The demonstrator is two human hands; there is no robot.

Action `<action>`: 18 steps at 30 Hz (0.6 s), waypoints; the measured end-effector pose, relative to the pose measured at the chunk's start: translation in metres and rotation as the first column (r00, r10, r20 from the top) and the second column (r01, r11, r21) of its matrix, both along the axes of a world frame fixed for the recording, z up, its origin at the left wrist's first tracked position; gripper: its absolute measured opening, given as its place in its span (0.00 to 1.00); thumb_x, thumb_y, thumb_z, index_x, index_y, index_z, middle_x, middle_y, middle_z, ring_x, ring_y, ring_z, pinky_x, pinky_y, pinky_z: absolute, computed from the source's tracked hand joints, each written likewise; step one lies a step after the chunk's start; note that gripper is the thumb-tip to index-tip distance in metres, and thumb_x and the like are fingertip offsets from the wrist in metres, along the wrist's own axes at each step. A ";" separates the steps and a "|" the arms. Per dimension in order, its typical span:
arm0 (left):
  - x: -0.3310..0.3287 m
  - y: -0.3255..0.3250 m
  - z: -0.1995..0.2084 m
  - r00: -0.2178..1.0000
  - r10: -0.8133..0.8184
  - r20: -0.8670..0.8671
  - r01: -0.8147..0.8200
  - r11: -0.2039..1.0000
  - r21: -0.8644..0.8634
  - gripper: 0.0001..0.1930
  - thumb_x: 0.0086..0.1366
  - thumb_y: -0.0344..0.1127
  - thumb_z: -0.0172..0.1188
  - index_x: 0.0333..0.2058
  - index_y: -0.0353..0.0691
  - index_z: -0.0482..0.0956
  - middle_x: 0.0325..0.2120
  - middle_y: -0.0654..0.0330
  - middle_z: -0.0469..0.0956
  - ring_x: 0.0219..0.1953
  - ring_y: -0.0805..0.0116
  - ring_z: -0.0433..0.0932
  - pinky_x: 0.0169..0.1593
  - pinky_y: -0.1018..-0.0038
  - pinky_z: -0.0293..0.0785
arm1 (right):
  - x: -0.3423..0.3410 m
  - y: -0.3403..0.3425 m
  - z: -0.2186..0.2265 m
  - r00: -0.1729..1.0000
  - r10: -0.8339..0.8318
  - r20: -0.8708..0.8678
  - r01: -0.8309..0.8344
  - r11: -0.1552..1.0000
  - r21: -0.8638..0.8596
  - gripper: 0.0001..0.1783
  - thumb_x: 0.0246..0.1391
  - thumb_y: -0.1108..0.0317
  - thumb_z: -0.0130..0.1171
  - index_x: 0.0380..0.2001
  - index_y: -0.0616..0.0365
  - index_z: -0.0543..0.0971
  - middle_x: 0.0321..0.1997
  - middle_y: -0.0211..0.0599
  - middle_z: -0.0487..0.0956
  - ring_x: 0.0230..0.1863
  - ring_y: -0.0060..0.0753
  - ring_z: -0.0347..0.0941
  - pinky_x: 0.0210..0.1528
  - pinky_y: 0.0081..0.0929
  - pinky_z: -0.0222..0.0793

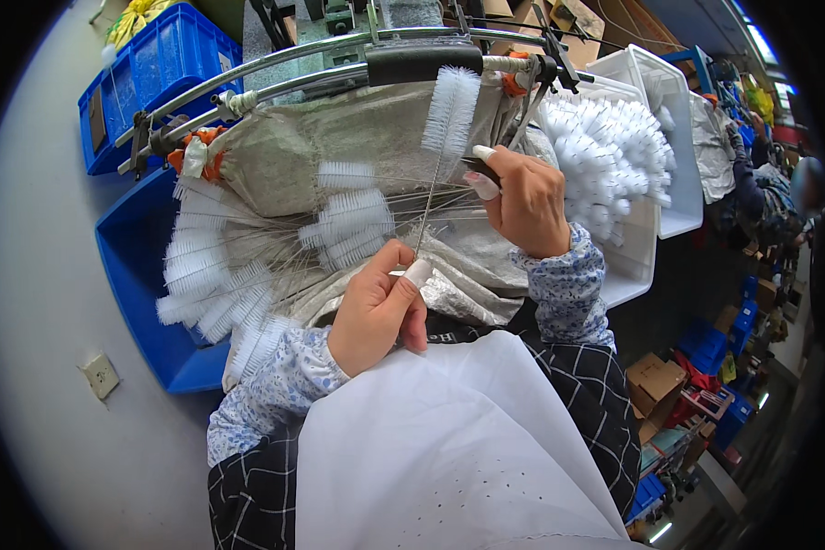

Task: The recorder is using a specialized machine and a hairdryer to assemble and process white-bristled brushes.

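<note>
My left hand (376, 307) is closed, pinching the bare twisted wire stem of a white bottle brush (451, 108) between thumb and forefinger. The brush stands tilted, bristles up, in front of the cloth sling. Close beside its bristles, my right hand (532, 197) is closed on a small dark tool, mostly hidden in the fingers, so its kind cannot be told. White covers wrap some fingertips on both hands. More bottle brushes (353, 220) lie behind my left hand with their wires crossing the sling. Another group of bottle brushes (197, 266) fans out at the left.
A grey cloth sling (330, 137) hangs from a curved metal rail (293, 87). Blue bins (124, 293) stand at the left. White bins (646, 266) at the right hold many bristle heads (605, 156). Another person (770, 183) is at the far right.
</note>
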State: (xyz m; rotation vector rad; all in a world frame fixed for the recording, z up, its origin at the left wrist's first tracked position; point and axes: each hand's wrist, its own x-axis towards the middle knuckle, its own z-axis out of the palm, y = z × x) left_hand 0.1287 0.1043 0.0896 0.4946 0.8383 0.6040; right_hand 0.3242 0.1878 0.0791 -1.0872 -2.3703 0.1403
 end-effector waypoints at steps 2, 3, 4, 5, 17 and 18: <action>0.000 -0.001 -0.010 0.990 0.069 0.124 -0.067 0.998 -0.019 0.07 0.61 0.36 0.42 0.35 0.40 0.58 0.13 0.60 0.67 0.14 0.71 0.69 0.18 0.80 0.66 | 0.008 -0.001 0.000 0.997 -0.077 -0.001 0.077 0.996 -0.036 0.16 0.45 0.65 0.54 0.34 0.61 0.64 0.23 0.40 0.73 0.21 0.40 0.70 0.22 0.29 0.64; -0.001 -0.001 -0.015 0.960 0.133 0.246 -0.126 0.991 -0.043 0.08 0.61 0.37 0.44 0.35 0.42 0.59 0.15 0.59 0.68 0.18 0.69 0.72 0.21 0.78 0.67 | 0.013 0.000 0.000 0.997 -0.071 -0.001 0.071 0.997 -0.037 0.16 0.45 0.65 0.54 0.34 0.61 0.64 0.23 0.40 0.73 0.21 0.40 0.70 0.22 0.29 0.64; 0.002 0.000 -0.016 0.960 0.139 0.245 -0.132 0.990 -0.044 0.08 0.61 0.37 0.44 0.35 0.42 0.59 0.15 0.59 0.68 0.18 0.69 0.72 0.21 0.78 0.67 | 0.020 0.004 -0.001 0.987 -0.157 -0.021 0.157 0.988 -0.007 0.16 0.46 0.63 0.54 0.34 0.60 0.64 0.20 0.36 0.72 0.19 0.36 0.70 0.20 0.28 0.63; 0.007 0.002 -0.016 0.932 0.274 0.236 -0.259 0.961 -0.094 0.07 0.60 0.36 0.46 0.35 0.43 0.62 0.20 0.59 0.70 0.22 0.69 0.72 0.23 0.79 0.67 | 0.028 0.008 0.000 0.969 -0.246 -0.039 0.247 0.969 0.023 0.17 0.46 0.60 0.53 0.34 0.59 0.63 0.17 0.33 0.71 0.17 0.33 0.69 0.19 0.27 0.62; 0.031 -0.005 -0.053 0.827 0.479 0.294 -0.224 0.761 -0.609 0.08 0.59 0.32 0.45 0.37 0.36 0.66 0.41 0.53 0.67 0.46 0.67 0.66 0.49 0.76 0.67 | 0.159 -0.019 0.003 0.371 -0.519 -0.770 0.908 0.378 0.182 0.17 0.53 0.63 0.46 0.35 0.66 0.58 0.27 0.38 0.68 0.29 0.29 0.65 0.36 0.23 0.62; 0.035 -0.004 -0.062 0.798 0.493 0.346 -0.188 0.749 -0.635 0.10 0.60 0.32 0.43 0.39 0.34 0.64 0.43 0.51 0.65 0.47 0.65 0.65 0.50 0.75 0.67 | 0.153 -0.016 0.005 0.247 -0.404 -0.881 0.935 0.337 0.107 0.17 0.53 0.64 0.46 0.35 0.67 0.56 0.27 0.37 0.67 0.28 0.26 0.64 0.36 0.22 0.61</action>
